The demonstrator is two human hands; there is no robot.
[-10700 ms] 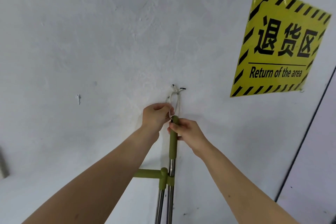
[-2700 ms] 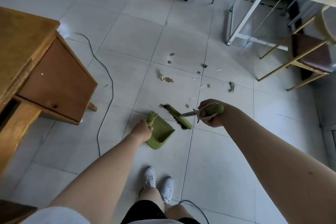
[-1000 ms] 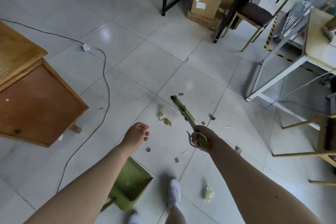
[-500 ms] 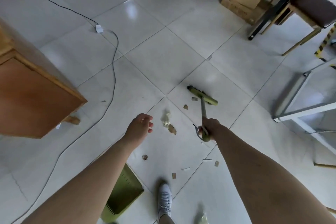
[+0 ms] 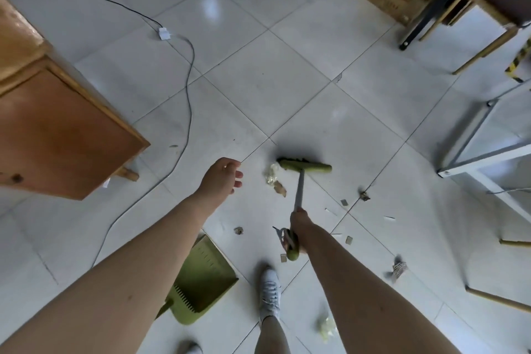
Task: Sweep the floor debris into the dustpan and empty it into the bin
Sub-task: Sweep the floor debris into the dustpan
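View from above of a pale tiled floor (image 5: 264, 89). The right hand (image 5: 297, 224) is closed around the upper end of a green broom (image 5: 298, 190), whose metal shaft runs forward to the green head resting on the tiles ahead. The left hand (image 5: 221, 178) hovers empty, fingers loosely spread, above the floor. A green dustpan (image 5: 201, 282) lies on the tiles below the left forearm, near a white shoe (image 5: 268, 293). Scraps of debris (image 5: 274, 181) lie just beside the broom head, others scattered to the right. A wooden worktop (image 5: 51, 129) stands left.
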